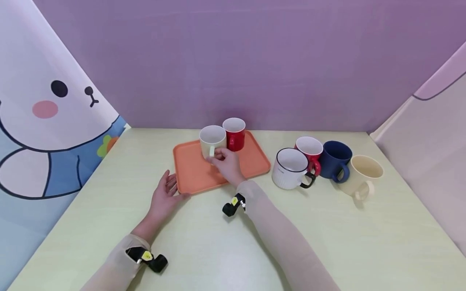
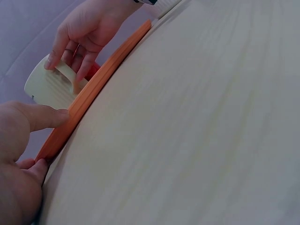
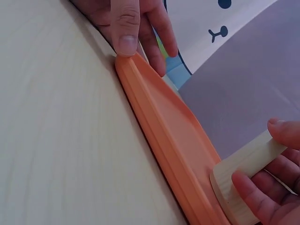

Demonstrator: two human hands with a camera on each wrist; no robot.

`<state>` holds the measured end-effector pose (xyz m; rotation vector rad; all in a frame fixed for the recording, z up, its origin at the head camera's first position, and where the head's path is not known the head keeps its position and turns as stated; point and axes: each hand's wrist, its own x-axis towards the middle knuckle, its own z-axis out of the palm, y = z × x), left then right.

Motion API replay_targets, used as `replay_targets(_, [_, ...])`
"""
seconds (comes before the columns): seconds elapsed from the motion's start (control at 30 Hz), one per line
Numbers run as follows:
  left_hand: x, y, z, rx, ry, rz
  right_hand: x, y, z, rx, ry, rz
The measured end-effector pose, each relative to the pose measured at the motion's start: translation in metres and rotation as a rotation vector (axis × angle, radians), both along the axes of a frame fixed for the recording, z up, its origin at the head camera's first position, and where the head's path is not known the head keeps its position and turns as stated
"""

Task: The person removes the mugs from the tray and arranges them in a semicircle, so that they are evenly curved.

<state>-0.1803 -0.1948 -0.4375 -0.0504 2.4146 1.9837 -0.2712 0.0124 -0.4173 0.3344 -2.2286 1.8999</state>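
Observation:
My right hand (image 1: 227, 163) grips the handle of a ribbed cream mug (image 1: 211, 136), which stands upright on the orange tray (image 1: 193, 178). In the right wrist view, the base of that mug (image 3: 227, 180) meets the tray floor. Just behind and to its right on the tray is a red mug (image 1: 238, 139) with a white inside. My left hand (image 1: 166, 198) is at the tray's near left corner. Its thumb (image 3: 126, 40) rests on the rim, and the other fingers extend loosely along the left side.
Right of the tray, several mugs stand close together: a white one with a black rim (image 1: 287, 171), a red one (image 1: 309, 145), a dark blue one (image 1: 333, 161) and a cream one (image 1: 358, 178). A purple backdrop (image 1: 255, 64) rises behind the table (image 1: 218, 250).

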Motion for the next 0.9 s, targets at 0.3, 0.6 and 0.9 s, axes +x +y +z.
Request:
replay_targets(0.3, [-0.001, 0.001, 0.000, 0.002, 0.007, -0.002, 0.001, 0.010, -0.003, -0.115, -0.111, 0.072])
replay_targets(0.6, [0.001, 0.000, 0.001, 0.007, -0.001, 0.000, 0.011, 0.016, 0.006, -0.157, -0.208, 0.130])
replay_targets(0.9, [0.000, 0.001, 0.001, 0.006, 0.006, -0.006, 0.013, 0.024, 0.008, -0.208, -0.302, 0.131])
